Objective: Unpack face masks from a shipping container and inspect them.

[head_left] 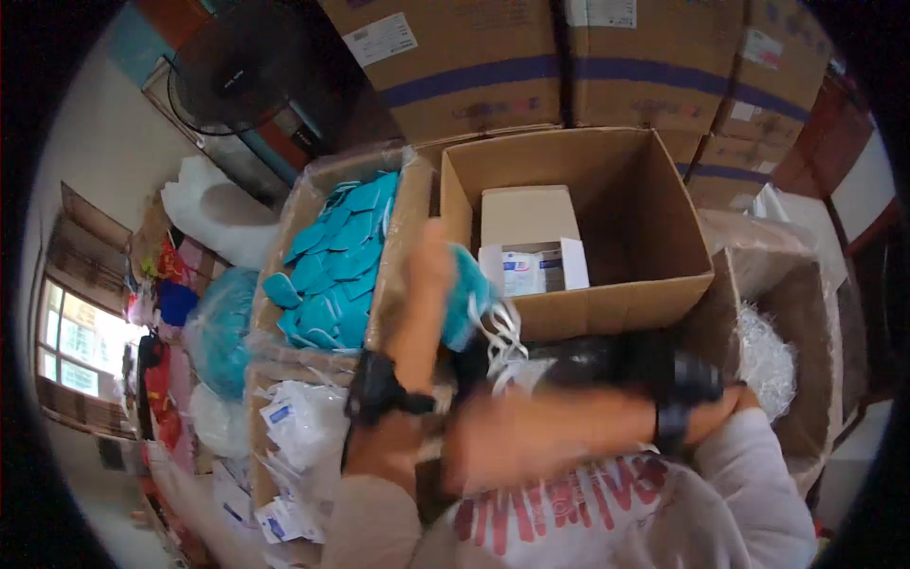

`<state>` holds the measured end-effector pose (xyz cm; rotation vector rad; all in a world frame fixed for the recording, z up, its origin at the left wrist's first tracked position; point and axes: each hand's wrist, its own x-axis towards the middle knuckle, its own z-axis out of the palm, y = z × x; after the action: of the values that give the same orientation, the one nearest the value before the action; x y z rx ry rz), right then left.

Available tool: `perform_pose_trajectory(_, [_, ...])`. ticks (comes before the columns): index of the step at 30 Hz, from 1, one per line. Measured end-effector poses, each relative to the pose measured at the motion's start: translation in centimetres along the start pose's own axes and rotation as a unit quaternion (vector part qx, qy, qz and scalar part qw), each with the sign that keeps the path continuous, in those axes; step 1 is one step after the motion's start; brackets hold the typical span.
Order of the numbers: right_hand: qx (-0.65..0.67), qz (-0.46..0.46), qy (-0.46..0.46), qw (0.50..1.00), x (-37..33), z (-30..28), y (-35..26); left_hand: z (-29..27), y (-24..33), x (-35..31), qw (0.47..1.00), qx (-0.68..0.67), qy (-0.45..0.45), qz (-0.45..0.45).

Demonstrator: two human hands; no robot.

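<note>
My left hand [431,270] is raised, blurred by motion, beside the right wall of a carton of teal face masks. It is closed on several teal face masks [464,299], whose white elastic straps [504,337] hang down to the right. My right hand [502,441] reaches in from the right, low in front of my chest and just below the straps. Motion smears its fingers, so I cannot tell whether it holds anything. The left carton holds a heap of loose teal masks [336,261], partly in a clear liner.
An open brown carton [578,303] stands ahead, with a small open box [526,218] and white packets inside. White printed pouches [303,417] fill a carton at lower left. At right, a lined carton [825,379] holds tangled white straps [766,360]. Sealed cartons [474,76] are stacked behind.
</note>
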<state>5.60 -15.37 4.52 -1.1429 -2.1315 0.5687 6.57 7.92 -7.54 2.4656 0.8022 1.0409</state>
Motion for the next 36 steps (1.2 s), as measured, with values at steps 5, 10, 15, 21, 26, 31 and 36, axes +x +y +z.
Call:
perform_pose_trajectory(5, [-0.012,0.091,0.261,0.961,-1.0,-1.1,6.3,-7.0,-5.1,1.4,0.963,-0.148,0.034,-0.224])
perform_pose_trajectory(10, [0.366,0.148,0.417,0.819,0.1,-3.0,12.4,-5.6,2.9,-0.4,0.886,-0.385,-0.034,-0.255])
perform_pose_trajectory(15, [0.517,0.278,0.277,0.761,-0.2,0.1,10.0,-5.4,4.1,-1.2,0.833,-0.454,0.003,-0.315])
perform_pose_trajectory(21, [0.306,0.299,0.239,0.872,-2.6,1.3,8.1,-4.4,1.1,-1.9,0.881,-0.341,0.062,-0.321])
perform_pose_trajectory(26, [0.111,0.087,0.386,0.912,1.2,-0.9,9.0,-3.1,3.9,-4.8,0.926,-0.281,-0.024,-0.252])
perform_pose_trajectory(31, [0.293,0.154,0.286,0.899,4.3,1.1,3.8,-1.9,3.6,-1.8,0.969,-0.187,0.004,-0.160])
perform_pose_trajectory(36, [0.120,-0.022,0.051,0.991,3.7,-1.6,-1.8,-3.4,-7.3,-3.1,0.923,-0.069,0.146,-0.350])
